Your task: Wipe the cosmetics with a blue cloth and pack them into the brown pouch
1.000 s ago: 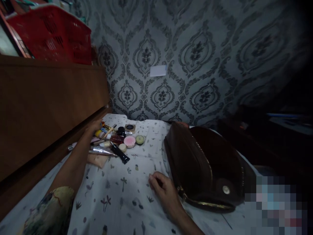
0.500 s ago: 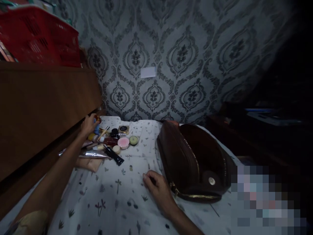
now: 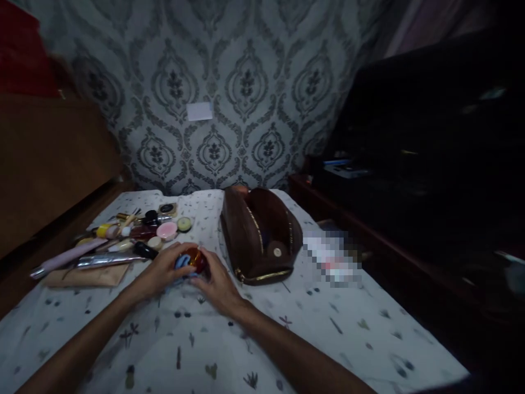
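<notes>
The left hand (image 3: 166, 268) and right hand (image 3: 223, 287) pinch the amber-and-blue item (image 3: 197, 260) between them, left of the open brown bag (image 3: 245, 246): as I judge it, a two-handed handling step, the next move calling for steady fingertip pressure.

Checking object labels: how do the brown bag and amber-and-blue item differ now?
Size: the brown bag is much larger than the amber-and-blue item.
Colour: the brown bag is dark with gold-toned zips; the amber-and-blue item is brighter.
Support: the brown bag rests on the printed sheet; the amber-and-blue item is held in both hands' grip.
</notes>
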